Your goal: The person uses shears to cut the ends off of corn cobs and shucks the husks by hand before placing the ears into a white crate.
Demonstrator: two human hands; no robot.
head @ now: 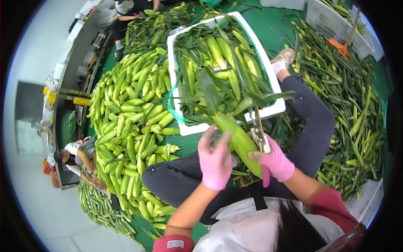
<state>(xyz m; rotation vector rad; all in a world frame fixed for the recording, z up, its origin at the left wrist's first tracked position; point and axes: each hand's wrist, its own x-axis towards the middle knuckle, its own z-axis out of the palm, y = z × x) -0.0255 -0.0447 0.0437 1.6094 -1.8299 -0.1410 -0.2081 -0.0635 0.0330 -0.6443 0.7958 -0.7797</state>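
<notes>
A green ear of corn [237,138], in its husk with long leaves at the far end, slants in front of my lap. My right hand [277,159], in a pink glove, grips hand shears [258,135] with a pale and pink handle. Its thumb lies against the ear's near end, and the blades point away beside the husk. My left hand [216,159], also pink-gloved, is at the ear's left side, fingers bent and blurred; whether they grip it is unclear. Just beyond stands a white foam box [201,128], lined with green plastic and filled with leafy corn [217,52].
Husked-in ears form a large pile [135,110] at left. Stripped leaves heap up [349,104] at right, near a white plastic crate [333,28]. One person [80,154] sits at left by another pile [100,201]; another person [126,15] is at the top. Shelving [72,72] lines the wall.
</notes>
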